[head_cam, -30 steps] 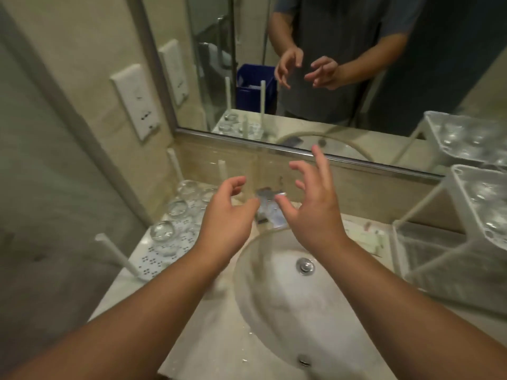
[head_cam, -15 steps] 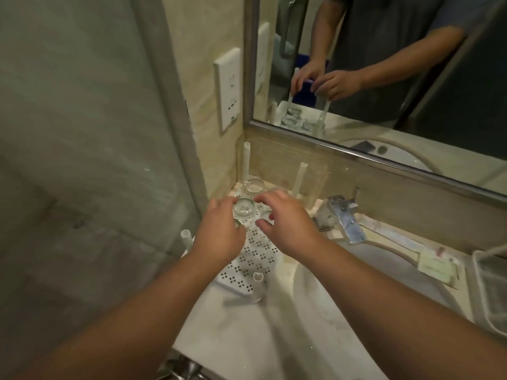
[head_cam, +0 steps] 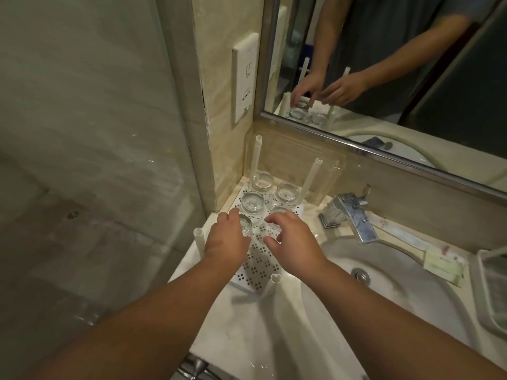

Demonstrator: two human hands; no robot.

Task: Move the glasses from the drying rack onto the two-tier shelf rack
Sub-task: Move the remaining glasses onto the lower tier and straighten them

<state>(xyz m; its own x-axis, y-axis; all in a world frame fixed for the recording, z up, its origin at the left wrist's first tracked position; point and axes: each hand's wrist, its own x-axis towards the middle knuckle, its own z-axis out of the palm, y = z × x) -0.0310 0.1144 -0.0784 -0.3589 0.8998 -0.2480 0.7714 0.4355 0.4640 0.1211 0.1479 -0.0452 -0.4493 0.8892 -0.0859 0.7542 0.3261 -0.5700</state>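
The left hand (head_cam: 226,239) curls its fingers round a small clear glass (head_cam: 245,225) at the left side of the white perforated drying rack (head_cam: 256,266). The right hand (head_cam: 295,238) arches over another glass (head_cam: 277,212) beside it, fingers bent and partly spread; whether it grips cannot be told. 3 more glasses stand upside down toward the rack's far end, in the table's back left corner. Right of the rack are the chrome faucet (head_cam: 354,215) and sink (head_cam: 397,272).

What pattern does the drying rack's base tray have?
White, with clusters of small dark square holes across the drying rack's tray, clearest in the head view.
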